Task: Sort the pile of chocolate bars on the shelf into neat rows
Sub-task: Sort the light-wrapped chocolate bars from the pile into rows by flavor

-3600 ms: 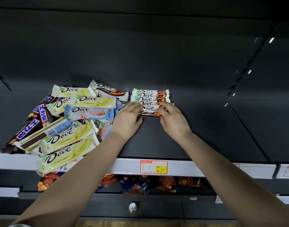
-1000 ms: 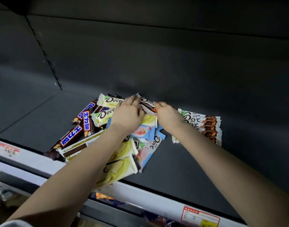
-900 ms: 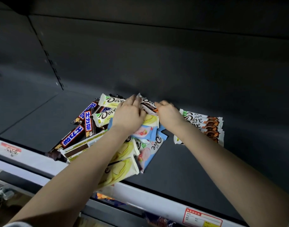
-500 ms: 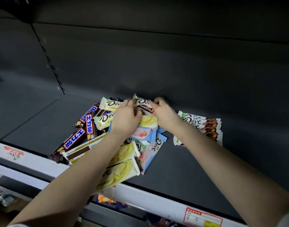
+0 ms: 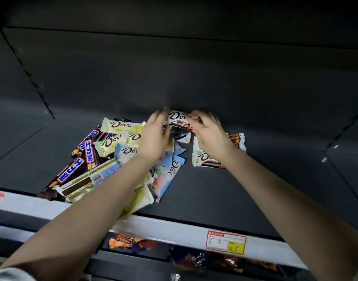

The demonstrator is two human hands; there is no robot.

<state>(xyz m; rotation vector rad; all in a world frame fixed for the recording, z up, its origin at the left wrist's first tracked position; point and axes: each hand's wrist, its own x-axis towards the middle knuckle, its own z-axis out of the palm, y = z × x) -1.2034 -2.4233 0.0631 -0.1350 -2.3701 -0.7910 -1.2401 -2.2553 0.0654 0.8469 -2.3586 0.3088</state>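
Note:
A loose pile of chocolate bars point(image 5: 113, 147) lies on the left of the dark shelf point(image 5: 214, 199): pale yellow and light blue Dove bars and dark Snickers bars point(image 5: 70, 171). To its right lies a small row of white-and-brown Dove bars point(image 5: 204, 159), partly hidden by my right wrist. Both hands hold one white-and-brown Dove bar point(image 5: 177, 119) above the back of the pile. My left hand point(image 5: 153, 138) pinches its left end and my right hand point(image 5: 210, 136) its right end.
The shelf's white front rail point(image 5: 174, 232) carries a red and yellow price tag point(image 5: 225, 241). Wrapped snacks point(image 5: 129, 242) lie on the shelf below. A dark back wall and an upright slotted strip point(image 5: 38, 86) close off the rear and left.
Both hands have lifted the white-and-brown Dove bar off the back of the pile and carried it a little to the right. The camera has moved closer.

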